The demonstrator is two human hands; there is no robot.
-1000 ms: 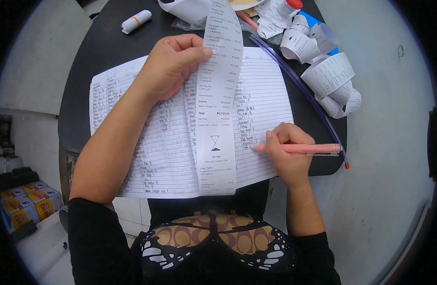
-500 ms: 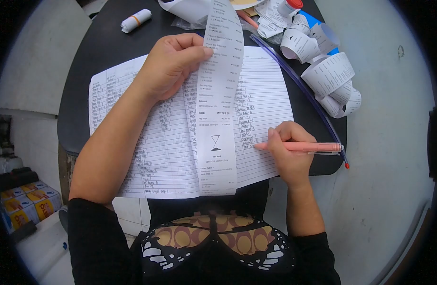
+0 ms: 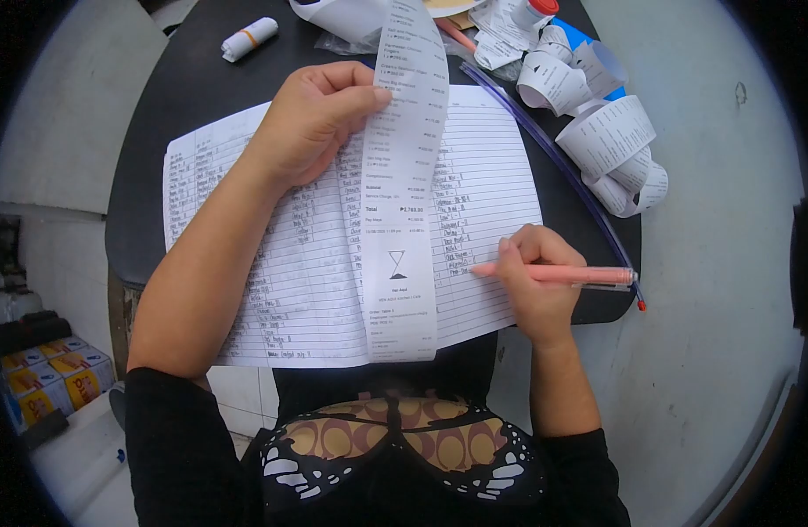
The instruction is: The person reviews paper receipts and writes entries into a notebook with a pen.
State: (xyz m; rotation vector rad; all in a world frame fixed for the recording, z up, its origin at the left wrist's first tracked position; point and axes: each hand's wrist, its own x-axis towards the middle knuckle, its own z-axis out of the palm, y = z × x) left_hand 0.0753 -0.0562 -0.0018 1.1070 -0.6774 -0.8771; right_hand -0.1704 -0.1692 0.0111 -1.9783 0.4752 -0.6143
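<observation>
A long printed receipt (image 3: 398,228) hangs over the middle of an open lined notebook (image 3: 501,158), its upper end curling away. My left hand (image 3: 321,123) pinches the receipt's left edge between thumb and fingers, above the left page. Handwritten lists fill much of both pages. In my right hand (image 3: 544,285) is a pink pen (image 3: 588,274), its tip on the right page at the lower end of a handwritten column. The receipt covers the notebook's centre and part of the right page.
Curled receipt strips (image 3: 606,140) lie at the table's right, beside a dark blue cord-like strip (image 3: 553,154) with a red tip. A rolled paper with a rubber band (image 3: 249,39) sits back left. A red-capped container (image 3: 536,10) stands at the back of the black table (image 3: 145,211).
Almost nothing differs. The receipt and notebook have shifted very slightly, and the pen tip stays at about the same spot on the right page.
</observation>
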